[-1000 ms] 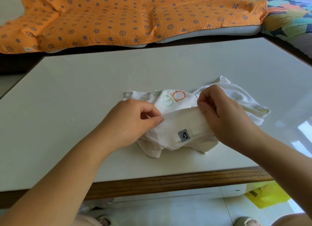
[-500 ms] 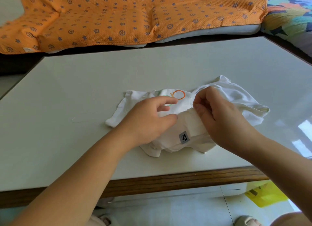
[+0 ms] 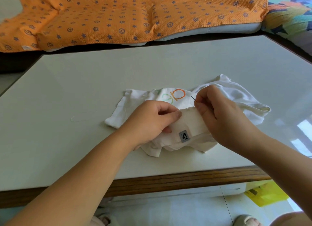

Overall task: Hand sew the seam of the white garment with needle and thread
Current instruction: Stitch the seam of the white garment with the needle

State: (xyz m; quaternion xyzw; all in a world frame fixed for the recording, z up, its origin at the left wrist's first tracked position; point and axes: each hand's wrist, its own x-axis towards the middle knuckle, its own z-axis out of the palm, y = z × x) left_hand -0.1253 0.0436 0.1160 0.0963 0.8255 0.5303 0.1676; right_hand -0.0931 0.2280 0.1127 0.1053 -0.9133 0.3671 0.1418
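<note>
A crumpled white garment [image 3: 189, 122] with orange and green letters and a small grey label [image 3: 184, 136] lies on the white table [image 3: 84, 90]. My left hand [image 3: 150, 122] pinches the folded seam edge from the left, thumb and fingers curled on the cloth. My right hand [image 3: 219, 114] pinches a thin dark needle [image 3: 193, 98] at the seam's right end; the needle's tip points up and left from my fingers. The thread itself is too fine to make out at the needle.
A loose pale thread [image 3: 81, 118] lies on the table left of the garment. An orange patterned blanket [image 3: 126, 14] covers the sofa behind. The wooden table edge [image 3: 168, 180] is near me; a yellow bag [image 3: 266, 193] sits on the floor at right.
My left hand slid along the seam and now pinches the folded edge again, uncovering the printed letters. My right hand stayed at the seam with the needle.
</note>
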